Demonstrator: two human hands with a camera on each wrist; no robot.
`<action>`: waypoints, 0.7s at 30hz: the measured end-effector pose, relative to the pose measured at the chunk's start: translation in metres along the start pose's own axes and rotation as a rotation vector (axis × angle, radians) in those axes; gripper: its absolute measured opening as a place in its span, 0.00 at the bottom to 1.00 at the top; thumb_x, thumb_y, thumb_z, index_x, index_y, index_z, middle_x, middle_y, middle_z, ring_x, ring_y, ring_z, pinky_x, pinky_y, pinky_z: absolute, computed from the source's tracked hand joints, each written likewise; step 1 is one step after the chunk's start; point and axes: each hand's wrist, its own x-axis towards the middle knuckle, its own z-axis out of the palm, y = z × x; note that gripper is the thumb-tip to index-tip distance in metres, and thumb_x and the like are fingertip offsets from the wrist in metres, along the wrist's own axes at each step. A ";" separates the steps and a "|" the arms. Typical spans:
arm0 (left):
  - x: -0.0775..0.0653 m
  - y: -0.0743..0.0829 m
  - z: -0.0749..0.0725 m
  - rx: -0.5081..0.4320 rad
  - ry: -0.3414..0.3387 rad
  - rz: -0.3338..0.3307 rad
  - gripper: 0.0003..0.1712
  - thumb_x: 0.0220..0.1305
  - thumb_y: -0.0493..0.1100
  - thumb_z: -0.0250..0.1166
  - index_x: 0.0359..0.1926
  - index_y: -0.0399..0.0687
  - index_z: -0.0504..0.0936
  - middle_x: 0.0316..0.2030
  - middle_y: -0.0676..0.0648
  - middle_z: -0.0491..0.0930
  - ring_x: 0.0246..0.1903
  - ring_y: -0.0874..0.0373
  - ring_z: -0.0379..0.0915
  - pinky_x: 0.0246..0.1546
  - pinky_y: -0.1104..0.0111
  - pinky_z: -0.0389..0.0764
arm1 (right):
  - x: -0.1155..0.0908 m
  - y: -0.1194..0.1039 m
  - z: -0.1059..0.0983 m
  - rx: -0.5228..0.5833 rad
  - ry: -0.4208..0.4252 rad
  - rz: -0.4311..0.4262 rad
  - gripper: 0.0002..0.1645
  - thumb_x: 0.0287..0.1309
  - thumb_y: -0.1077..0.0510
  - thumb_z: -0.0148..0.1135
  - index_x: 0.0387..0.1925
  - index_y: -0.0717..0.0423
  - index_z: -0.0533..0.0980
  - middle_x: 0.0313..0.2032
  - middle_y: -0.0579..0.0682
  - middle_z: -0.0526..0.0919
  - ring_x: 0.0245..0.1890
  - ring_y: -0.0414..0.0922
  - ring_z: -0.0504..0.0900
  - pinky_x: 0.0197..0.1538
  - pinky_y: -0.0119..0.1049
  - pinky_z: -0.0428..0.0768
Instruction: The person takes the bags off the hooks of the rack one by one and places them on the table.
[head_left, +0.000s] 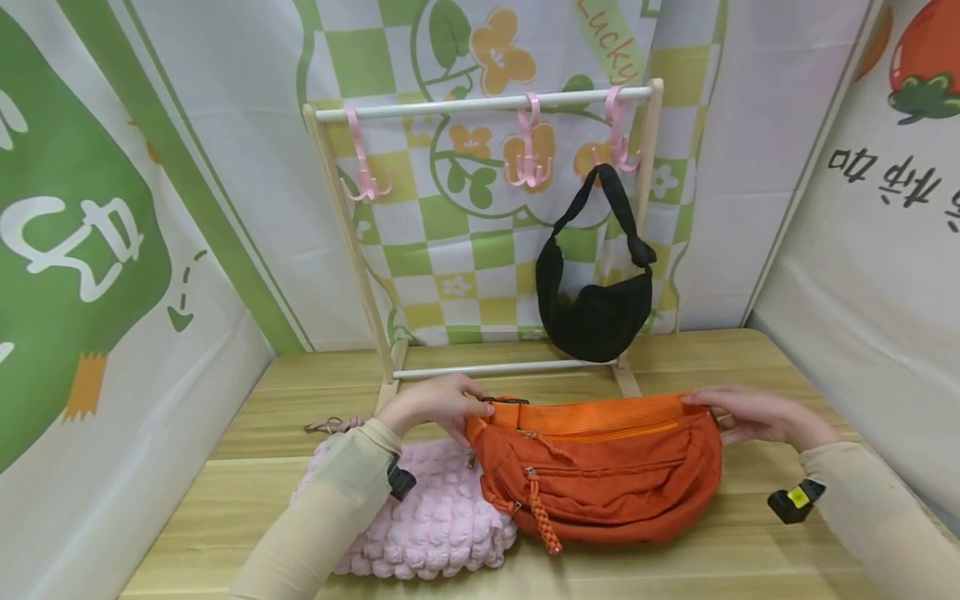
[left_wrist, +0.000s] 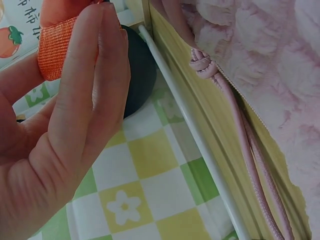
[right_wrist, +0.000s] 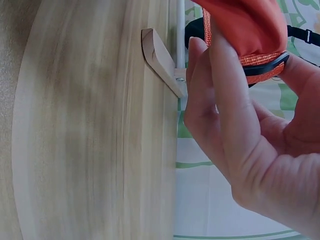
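An orange waist bag with a braided zipper pull is stretched between both hands in the head view. My left hand pinches its strap end near the black buckle; the left wrist view shows thumb and fingers around the orange webbing. At the other end my right hand grips the bag's corner, with a black buckle piece by the fingers in the right wrist view. A pink puffy bag lies on the table, partly behind the left forearm and the orange bag.
Behind the hands stands a rack with a white top rail and wooden legs. Pink hooks hang from the rail. A black shoulder bag hangs from the right one. Printed cloth walls surround the wooden table.
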 end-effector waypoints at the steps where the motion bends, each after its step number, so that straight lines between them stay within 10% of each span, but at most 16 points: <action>1: 0.000 0.000 0.000 0.004 0.003 -0.001 0.29 0.66 0.42 0.60 0.63 0.32 0.67 0.60 0.31 0.68 0.29 0.52 0.81 0.31 0.60 0.86 | 0.000 0.000 0.000 -0.002 0.002 0.003 0.32 0.68 0.49 0.49 0.62 0.68 0.62 0.47 0.48 0.77 0.45 0.43 0.80 0.46 0.40 0.83; 10: 0.000 0.000 0.002 0.027 -0.009 0.001 0.19 0.65 0.41 0.60 0.54 0.35 0.77 0.38 0.39 0.79 0.23 0.56 0.79 0.32 0.57 0.85 | 0.003 0.003 0.004 -0.038 0.031 0.031 0.37 0.68 0.48 0.49 0.65 0.71 0.57 0.52 0.52 0.76 0.46 0.43 0.80 0.47 0.40 0.83; 21: 0.001 -0.002 0.006 0.025 -0.014 -0.021 0.11 0.64 0.39 0.61 0.44 0.34 0.79 0.34 0.41 0.76 0.24 0.54 0.78 0.28 0.61 0.85 | 0.005 0.006 0.005 -0.014 0.000 0.033 0.31 0.67 0.49 0.50 0.61 0.68 0.63 0.47 0.50 0.77 0.44 0.43 0.80 0.44 0.39 0.84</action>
